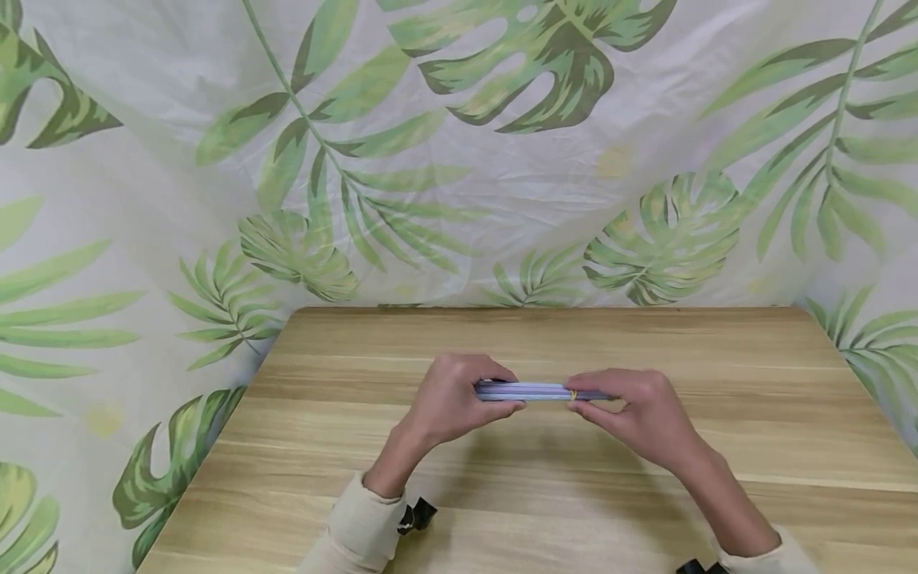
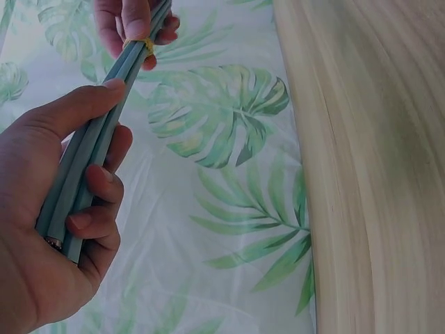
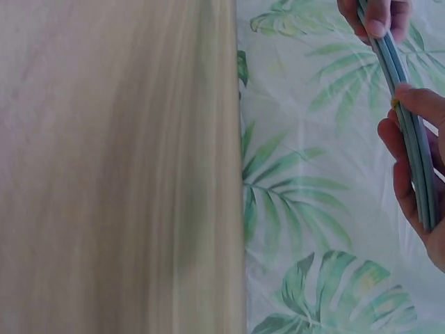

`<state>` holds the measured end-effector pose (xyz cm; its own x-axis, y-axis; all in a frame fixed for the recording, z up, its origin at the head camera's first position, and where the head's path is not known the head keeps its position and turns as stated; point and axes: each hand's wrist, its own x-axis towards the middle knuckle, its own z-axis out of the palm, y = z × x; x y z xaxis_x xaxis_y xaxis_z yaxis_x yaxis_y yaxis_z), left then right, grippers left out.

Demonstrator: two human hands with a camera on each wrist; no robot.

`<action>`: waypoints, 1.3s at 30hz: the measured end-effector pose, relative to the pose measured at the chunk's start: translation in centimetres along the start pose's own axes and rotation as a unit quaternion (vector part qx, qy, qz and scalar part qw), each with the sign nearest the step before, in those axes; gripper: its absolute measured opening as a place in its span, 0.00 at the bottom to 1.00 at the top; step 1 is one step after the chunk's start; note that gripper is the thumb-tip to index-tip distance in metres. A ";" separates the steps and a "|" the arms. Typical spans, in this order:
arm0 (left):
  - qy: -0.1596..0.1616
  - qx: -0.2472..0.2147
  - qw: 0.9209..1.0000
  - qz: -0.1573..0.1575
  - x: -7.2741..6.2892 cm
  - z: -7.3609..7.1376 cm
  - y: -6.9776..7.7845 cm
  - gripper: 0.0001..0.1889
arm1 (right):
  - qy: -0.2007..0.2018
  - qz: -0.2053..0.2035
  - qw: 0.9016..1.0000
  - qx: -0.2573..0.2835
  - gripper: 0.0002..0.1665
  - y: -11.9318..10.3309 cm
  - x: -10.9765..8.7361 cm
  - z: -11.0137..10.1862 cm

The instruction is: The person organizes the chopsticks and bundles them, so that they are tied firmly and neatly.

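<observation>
A bundle of slim, blue-green, pencil-like sticks point(image 1: 534, 391) is held level above the table, bound by a yellow rubber band point(image 1: 574, 395). My left hand point(image 1: 452, 402) grips its left end, thumb along the near face and fingers curled round the other side, as the left wrist view shows of the sticks point(image 2: 99, 132). On the right, my right hand point(image 1: 649, 410) holds the other end, thumb and fingertips right at the band point(image 3: 395, 103). The stick ends at the right lie partly hidden in that palm.
The wood-grain table point(image 1: 545, 510) spreads beneath both hands, its far edge against a leaf-print cloth point(image 1: 502, 215) that hangs behind and at the sides. Black wrist mounts point(image 1: 417, 516) show by the beige sleeves point(image 1: 362, 522).
</observation>
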<state>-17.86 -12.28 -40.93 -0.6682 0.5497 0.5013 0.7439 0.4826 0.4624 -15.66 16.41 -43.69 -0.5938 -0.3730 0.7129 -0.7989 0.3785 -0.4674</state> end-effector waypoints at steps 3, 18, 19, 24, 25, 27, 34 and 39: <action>-0.009 0.005 1.000 0.004 0.0 0.1 0.2 0.11 | -0.009 0.004 1.000 0.000 0.22 -0.2 0.0 0.3; -0.007 -0.010 1.000 -0.027 0.0 0.0 0.0 0.10 | -0.033 0.037 0.997 -0.057 0.21 -0.6 0.3 -1.5; -0.007 -0.012 1.000 -0.025 0.0 0.1 0.0 0.10 | -0.029 0.032 0.998 -0.055 0.22 -0.6 0.2 -1.4; -0.004 -0.020 1.000 -0.016 0.0 0.3 0.1 0.10 | -0.002 0.008 0.999 -0.044 0.24 -0.6 0.2 -0.8; -0.004 -0.022 1.000 -0.016 0.0 0.4 0.1 0.10 | 0.002 0.004 0.999 -0.042 0.24 -0.6 0.1 -0.7; -0.006 -0.025 1.000 -0.015 0.0 0.4 0.2 0.10 | 0.007 -0.004 0.999 -0.040 0.25 -0.7 0.1 -0.4; -0.017 -0.019 1.000 -0.009 0.1 0.6 0.5 0.10 | -0.005 0.003 0.998 -0.057 0.22 -1.0 0.1 0.3; -0.021 -0.011 1.000 -0.013 0.1 0.6 0.5 0.11 | -0.033 0.041 0.995 -0.087 0.23 -1.1 0.0 -0.5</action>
<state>-17.55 -11.54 -41.12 -0.6855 0.5654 0.4586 0.7259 0.4821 0.4906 -14.70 16.41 -42.95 -0.6656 -0.3877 0.6377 -0.7227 0.5479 -0.4212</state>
